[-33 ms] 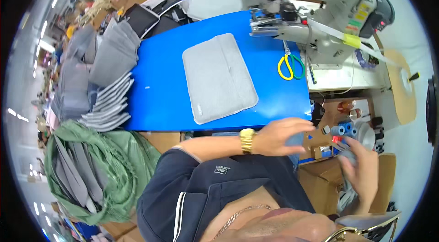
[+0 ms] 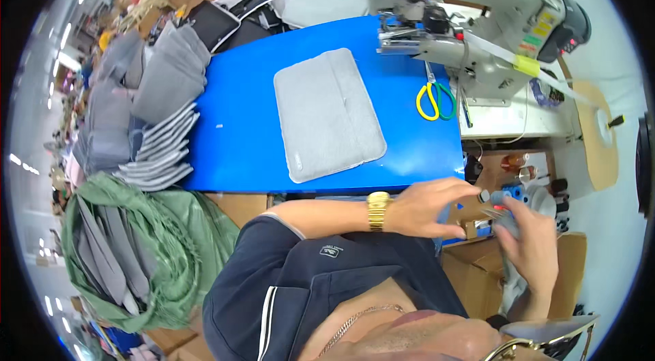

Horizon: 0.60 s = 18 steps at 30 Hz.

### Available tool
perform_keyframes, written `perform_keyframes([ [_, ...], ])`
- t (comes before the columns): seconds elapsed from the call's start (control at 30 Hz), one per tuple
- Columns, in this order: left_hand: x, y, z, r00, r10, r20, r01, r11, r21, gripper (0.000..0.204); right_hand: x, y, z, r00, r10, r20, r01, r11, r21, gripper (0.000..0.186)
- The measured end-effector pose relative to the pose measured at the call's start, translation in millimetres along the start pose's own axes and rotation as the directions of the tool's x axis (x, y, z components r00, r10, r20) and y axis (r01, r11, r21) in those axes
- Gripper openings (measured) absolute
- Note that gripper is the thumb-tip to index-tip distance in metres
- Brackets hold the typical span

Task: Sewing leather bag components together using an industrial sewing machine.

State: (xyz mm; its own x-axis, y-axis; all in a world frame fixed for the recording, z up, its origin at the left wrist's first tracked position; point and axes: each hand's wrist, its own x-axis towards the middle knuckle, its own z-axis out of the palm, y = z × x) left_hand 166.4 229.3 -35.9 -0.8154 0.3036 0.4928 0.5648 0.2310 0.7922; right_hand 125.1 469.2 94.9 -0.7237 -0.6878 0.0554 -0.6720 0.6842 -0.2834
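Note:
My left hand (image 2: 431, 209), with a gold watch at its wrist, is held in front of the blue table's near edge, its fingers apart and nothing in them. To its right, my right hand (image 2: 533, 242) is closed, thumb against fingers, round a small greyish thing with a bit of red by it; I cannot make out what it is. A flat grey fabric sleeve (image 2: 329, 115) with a seam across it lies on the blue tabletop (image 2: 239, 136), apart from both hands. Scissors (image 2: 437, 100) with yellow and green handles rest to the right of the sleeve.
A sewing machine (image 2: 471, 34) stands at the far right. Stacked grey fabric pieces (image 2: 164, 81) line the table's left side, above a green sack (image 2: 181, 259) holding more grey pieces. Thread spools (image 2: 515, 192) and an open cardboard box (image 2: 471, 279) are near my right hand.
My left hand has moved slightly right and my right hand slightly left, so the gap between them is smaller. The grey sleeve and scissors lie as before.

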Motion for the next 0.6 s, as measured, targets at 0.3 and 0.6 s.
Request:
perform_keyframes([
  [0.3, 8, -10, -51, 0.905, -0.338, -0.258, 0.238, 0.905, -0.351, 0.043, 107, -94, 3, 0.878, -0.477, -0.046, 0.45, 0.854, -0.262, 0.046],
  [0.6, -49, 2, -137, 0.726, -0.59, -0.354, 0.003, 0.517, -0.856, 0.054, 142, 7, 37, 0.853, -0.212, -0.477, 0.046, 0.941, -0.336, 0.04],
])
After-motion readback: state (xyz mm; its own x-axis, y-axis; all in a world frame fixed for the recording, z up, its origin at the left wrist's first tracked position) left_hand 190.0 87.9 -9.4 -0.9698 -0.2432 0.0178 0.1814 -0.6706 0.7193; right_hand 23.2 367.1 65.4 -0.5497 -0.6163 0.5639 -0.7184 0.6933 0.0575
